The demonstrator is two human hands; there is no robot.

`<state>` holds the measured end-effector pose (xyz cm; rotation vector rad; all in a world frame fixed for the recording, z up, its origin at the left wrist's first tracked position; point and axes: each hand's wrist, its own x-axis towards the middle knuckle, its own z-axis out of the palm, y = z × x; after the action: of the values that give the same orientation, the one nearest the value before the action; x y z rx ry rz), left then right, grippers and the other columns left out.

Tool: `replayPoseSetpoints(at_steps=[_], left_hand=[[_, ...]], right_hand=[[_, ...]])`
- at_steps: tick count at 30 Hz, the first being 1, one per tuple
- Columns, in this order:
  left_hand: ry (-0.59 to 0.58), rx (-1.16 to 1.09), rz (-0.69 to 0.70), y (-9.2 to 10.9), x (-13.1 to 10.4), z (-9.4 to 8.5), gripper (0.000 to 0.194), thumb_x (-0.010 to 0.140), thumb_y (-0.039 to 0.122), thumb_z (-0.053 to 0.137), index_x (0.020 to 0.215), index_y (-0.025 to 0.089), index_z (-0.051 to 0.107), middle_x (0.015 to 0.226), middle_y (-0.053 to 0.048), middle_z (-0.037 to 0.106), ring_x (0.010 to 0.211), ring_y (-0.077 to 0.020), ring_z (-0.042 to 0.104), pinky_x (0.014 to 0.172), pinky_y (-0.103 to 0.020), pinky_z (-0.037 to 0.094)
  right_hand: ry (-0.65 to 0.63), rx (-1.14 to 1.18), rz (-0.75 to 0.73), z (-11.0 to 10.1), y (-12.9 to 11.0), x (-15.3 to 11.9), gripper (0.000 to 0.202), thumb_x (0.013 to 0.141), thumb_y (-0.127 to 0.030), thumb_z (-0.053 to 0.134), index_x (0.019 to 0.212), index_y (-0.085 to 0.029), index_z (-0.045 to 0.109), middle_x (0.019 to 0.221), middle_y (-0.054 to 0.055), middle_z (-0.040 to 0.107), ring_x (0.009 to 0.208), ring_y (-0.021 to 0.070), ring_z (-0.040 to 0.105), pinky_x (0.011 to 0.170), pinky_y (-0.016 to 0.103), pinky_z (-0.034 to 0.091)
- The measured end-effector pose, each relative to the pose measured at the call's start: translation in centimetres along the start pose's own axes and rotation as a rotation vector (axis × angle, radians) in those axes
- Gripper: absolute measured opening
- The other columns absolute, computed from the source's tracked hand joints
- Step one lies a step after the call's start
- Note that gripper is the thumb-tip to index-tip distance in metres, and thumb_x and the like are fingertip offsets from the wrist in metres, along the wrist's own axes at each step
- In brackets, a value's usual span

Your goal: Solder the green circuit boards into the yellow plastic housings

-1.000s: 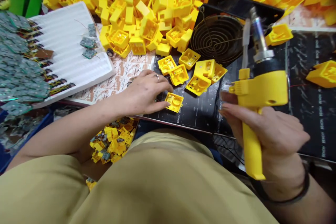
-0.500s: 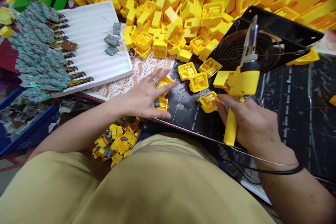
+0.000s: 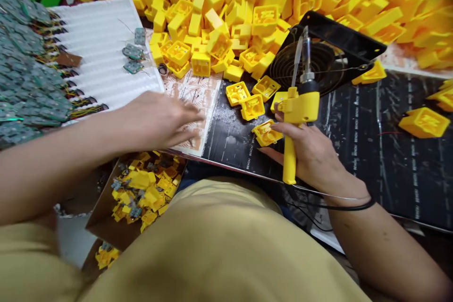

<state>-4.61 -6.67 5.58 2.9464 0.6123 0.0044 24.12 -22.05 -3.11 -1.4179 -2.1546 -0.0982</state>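
Note:
My right hand [image 3: 316, 151] is wrapped around the handle of a yellow soldering gun [image 3: 300, 106], its metal tip pointing up and away. Beside those fingers an open yellow housing [image 3: 265, 133] lies on the black mat; whether they touch it I cannot tell. More yellow housings [image 3: 252, 106] are grouped just beyond. My left hand [image 3: 170, 120], slightly blurred, is palm down over the patterned paper left of the mat. Its thumb and fingers are apart, and I see nothing in them.
A large heap of yellow housings [image 3: 219, 42] spans the back. Behind the gun stands a black fan [image 3: 318, 59]. Green circuit boards [image 3: 31, 66] cover the left of a white ridged tray [image 3: 102, 47]. Below the table edge, a cardboard box [image 3: 102, 212] holds yellow parts.
My left hand has drawn back left toward the table edge. The yellow housings that were under it no longer show on the table. My right hand still grips the soldering gun; the view has shifted right.

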Motion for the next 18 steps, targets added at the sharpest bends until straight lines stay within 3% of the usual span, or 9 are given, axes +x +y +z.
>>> replayPoseSetpoints(at_steps=[1,3,6,8,10,13,16,18], left_hand=[[0.033,0.008,0.018,0.5,2.2,1.2,0.037,0.092,0.038,0.047,0.122,0.024,0.065,0.118,-0.008,0.069,0.098,-0.0242,0.066,0.085,-0.037,0.048],[0.085,-0.004,0.061,1.6,6.5,3.8,0.051,0.090,0.030,0.050,0.140,0.022,0.049,0.143,-0.011,0.053,0.131,-0.0313,0.049,0.105,-0.048,0.038],[0.058,0.023,0.177,2.7,10.2,6.4,0.056,0.091,0.024,0.046,0.146,0.017,0.039,0.154,-0.013,0.040,0.145,-0.0303,0.032,0.115,-0.052,0.024],[0.029,0.067,0.201,3.2,10.0,7.1,0.052,0.094,0.030,0.046,0.145,0.016,0.042,0.147,-0.014,0.049,0.140,-0.0293,0.038,0.115,-0.051,0.024],[0.032,0.101,0.195,3.8,8.4,7.2,0.054,0.094,0.044,0.049,0.140,0.017,0.047,0.129,-0.014,0.061,0.127,-0.0299,0.049,0.111,-0.050,0.029],[0.089,0.094,0.178,4.4,5.9,7.3,0.064,0.091,0.064,0.046,0.134,0.017,0.054,0.111,-0.013,0.067,0.109,-0.0294,0.056,0.107,-0.052,0.034],[0.183,0.017,0.100,3.4,5.7,7.2,0.071,0.091,0.067,0.041,0.136,0.014,0.052,0.119,-0.015,0.064,0.112,-0.0301,0.055,0.105,-0.050,0.038],[0.203,-0.016,0.022,2.0,7.1,6.8,0.061,0.095,0.055,0.040,0.138,0.014,0.050,0.132,-0.016,0.057,0.121,-0.0298,0.052,0.104,-0.045,0.040]], right_hand=[[0.003,0.003,0.005,0.2,-0.1,0.1,0.044,0.094,-0.033,0.063,0.131,-0.022,0.042,0.098,0.007,0.064,0.096,0.0284,0.065,0.087,0.045,0.056],[0.013,0.007,0.022,0.4,-0.5,0.1,0.040,0.094,-0.028,0.063,0.129,-0.022,0.044,0.101,0.008,0.063,0.096,0.0289,0.064,0.087,0.046,0.056],[0.017,0.050,0.070,0.4,-1.0,-0.7,0.041,0.093,-0.015,0.059,0.130,-0.022,0.043,0.103,0.008,0.063,0.092,0.0260,0.065,0.082,0.041,0.057],[-0.003,0.111,0.101,0.3,-1.1,-1.6,0.044,0.093,-0.013,0.057,0.133,-0.024,0.041,0.105,0.007,0.063,0.088,0.0233,0.065,0.080,0.039,0.057],[-0.027,0.175,0.121,0.1,-1.1,-2.4,0.047,0.093,-0.013,0.057,0.135,-0.025,0.039,0.107,0.006,0.064,0.087,0.0216,0.066,0.081,0.038,0.058],[-0.050,0.249,0.123,0.1,-1.0,-3.1,0.047,0.094,-0.013,0.057,0.135,-0.026,0.040,0.112,0.006,0.063,0.094,0.0209,0.066,0.085,0.037,0.057],[-0.057,0.288,0.112,0.1,-0.9,-3.0,0.048,0.093,-0.013,0.058,0.136,-0.025,0.039,0.114,0.007,0.063,0.097,0.0209,0.066,0.086,0.036,0.057],[-0.046,0.292,0.102,0.2,-1.0,-2.5,0.051,0.092,-0.016,0.062,0.136,-0.024,0.038,0.114,0.008,0.063,0.097,0.0221,0.065,0.087,0.039,0.057]])
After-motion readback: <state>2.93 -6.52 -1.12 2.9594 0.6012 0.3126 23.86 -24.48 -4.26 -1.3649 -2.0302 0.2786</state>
